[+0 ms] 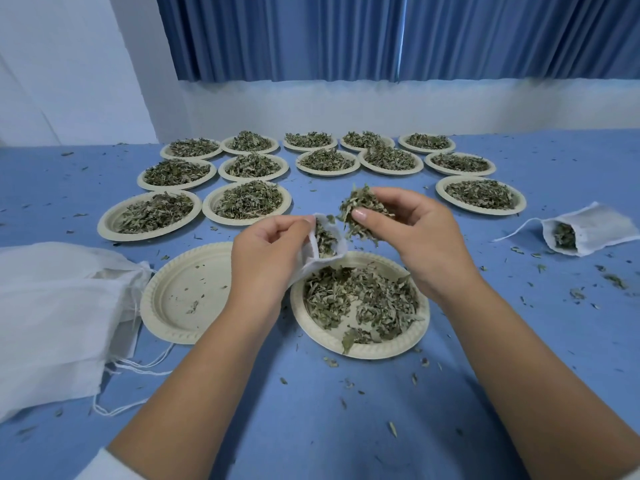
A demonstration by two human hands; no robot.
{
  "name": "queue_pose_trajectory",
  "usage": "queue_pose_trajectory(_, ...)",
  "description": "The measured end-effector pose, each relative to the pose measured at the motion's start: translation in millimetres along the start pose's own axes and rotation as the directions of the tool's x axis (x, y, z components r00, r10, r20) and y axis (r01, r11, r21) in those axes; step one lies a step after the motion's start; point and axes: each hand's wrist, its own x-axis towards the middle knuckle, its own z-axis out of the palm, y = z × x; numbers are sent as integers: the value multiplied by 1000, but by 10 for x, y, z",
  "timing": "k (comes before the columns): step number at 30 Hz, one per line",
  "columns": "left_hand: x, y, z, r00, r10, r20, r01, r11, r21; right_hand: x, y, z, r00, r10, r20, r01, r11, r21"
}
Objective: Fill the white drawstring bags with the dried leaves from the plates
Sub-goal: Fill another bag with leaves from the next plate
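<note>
Head view: left grip (266, 251) pinched bag (311, 263), mouth held open, above half-full plate (425, 320) toward surface (311, 410) near edge. Right grip (415, 237) curled round leaves (360, 206), just over bag mouth. Second bag (588, 230), leaves inside, lay near right edge. Bag stack (52, 306) at left edge.

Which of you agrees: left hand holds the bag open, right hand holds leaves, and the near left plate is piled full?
Wrong: the head view shows the near left plate nearly empty. Left hand, bag, right hand and leaves are as stated.
</note>
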Motion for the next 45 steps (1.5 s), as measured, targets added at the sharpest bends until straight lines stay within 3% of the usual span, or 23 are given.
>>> queue_pose_trajectory(5, -18, -23, 74, 1000, 1, 30, -2, 1000, 29, -75, 13, 176, 989, -141, -55, 141, 990, 9)
queue_pose_trajectory(13, -3, -21, 44, 991, -126, 45, 130, 987, -97, -150, 22, 227, 975, -220, 26, 217, 922, -321)
queue_pose_trajectory(21, 28, -31, 21, 985, -147, 94, 163, 967, -195, -127, 67, 191, 966, -227, 126, 260, 833, -488)
queue_pose_trajectory(33, -24, -12, 68, 970, -112, 217, 119, 993, -20, -132, 52, 176, 958, -145, 247, 274, 715, -643)
queue_pose_trajectory(36, -12, -21, 70, 976, -98, 192, 102, 995, -12, -144, 46, 193, 967, -100, 235, 227, 760, -609)
queue_pose_trajectory(40, 16, -30, 56, 984, -90, 154, 100, 993, -59, -148, 21, 224, 978, 16, 206, 72, 908, -412)
queue_pose_trajectory(45, 45, -73, 41, 991, -60, 119, 62, 998, -10, -141, 31, 239, 985, 96, 146, -64, 976, -210)
